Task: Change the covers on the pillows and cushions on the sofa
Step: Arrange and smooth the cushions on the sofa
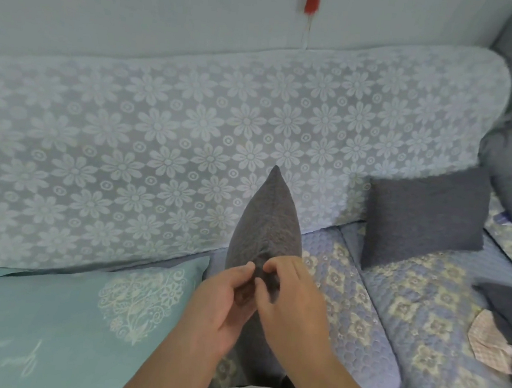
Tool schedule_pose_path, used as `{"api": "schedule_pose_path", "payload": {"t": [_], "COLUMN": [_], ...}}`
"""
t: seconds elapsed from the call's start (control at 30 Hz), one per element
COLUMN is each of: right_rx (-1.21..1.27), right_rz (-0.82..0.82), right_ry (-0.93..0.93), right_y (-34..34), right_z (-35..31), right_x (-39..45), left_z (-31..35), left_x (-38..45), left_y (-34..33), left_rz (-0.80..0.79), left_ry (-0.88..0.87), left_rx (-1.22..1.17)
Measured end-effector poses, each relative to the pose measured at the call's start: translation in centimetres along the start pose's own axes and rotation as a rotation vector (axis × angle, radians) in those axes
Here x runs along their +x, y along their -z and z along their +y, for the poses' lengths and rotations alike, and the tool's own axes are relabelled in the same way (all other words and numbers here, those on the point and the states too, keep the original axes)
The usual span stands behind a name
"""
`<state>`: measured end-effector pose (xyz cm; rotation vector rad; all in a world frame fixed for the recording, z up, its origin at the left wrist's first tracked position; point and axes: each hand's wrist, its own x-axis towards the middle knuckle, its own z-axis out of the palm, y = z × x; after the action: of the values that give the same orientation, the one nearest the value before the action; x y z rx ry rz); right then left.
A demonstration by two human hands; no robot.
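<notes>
I saw both hands, left hand [221, 304] and right hand [294, 302], pinching the upright grey cushion [266, 223]; teal pillow [55, 318] script unreadable at the sofa's [370, 329] left edge

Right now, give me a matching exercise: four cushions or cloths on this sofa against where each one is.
Things:
1. grey cushion
2. teal pillow
3. dark grey pillow
4. checked cloth

Places:
A. leaning on the floral backrest, to the right
B. stood on edge, pinched by left hand and right hand
C. lying on the seat at the far right edge
D. lying flat at the lower left

Pairs: 1-B, 2-D, 3-A, 4-C
</notes>
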<state>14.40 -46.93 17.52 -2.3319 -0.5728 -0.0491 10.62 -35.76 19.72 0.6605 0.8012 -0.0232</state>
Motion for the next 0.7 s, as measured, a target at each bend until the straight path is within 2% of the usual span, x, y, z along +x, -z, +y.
{"api": "schedule_pose_path", "payload": {"t": [0.1, 0.2, 0.27, 0.43, 0.6, 0.7], "right_rx": [0.079, -0.016, 0.009, 0.779, 1.099, 1.237], "right_rz": [-0.037, -0.118, -0.173, -0.335, -0.387, -0.401], "right_ry": [-0.16, -0.213, -0.281, -0.674, -0.777, -0.802], "right_y": [0.7, 1.0, 1.0, 1.7, 1.4, 1.0], "right_z": [-0.4, -0.7, -0.6, 0.7, 1.4, 1.3], "right_x": [0.8, 1.3, 1.7, 2.3, 1.9, 1.8], "left_z": [0.0, -0.5, -0.8, -0.7, -0.9, -1.1], "left_x": [0.2, 0.4, 0.6, 1.1, 1.5, 1.7], "left_y": [-0.2, -0.2, 0.0, 0.9, 1.6, 2.4], "left_rz": [0.028, 0.059, 0.058, 0.031, 0.015, 0.054], "left_ry": [-0.087, -0.165, -0.228, -0.25, -0.231, -0.361], "left_rx": [0.155, 0.294, 0.375, 0.442, 0.473, 0.628]}}
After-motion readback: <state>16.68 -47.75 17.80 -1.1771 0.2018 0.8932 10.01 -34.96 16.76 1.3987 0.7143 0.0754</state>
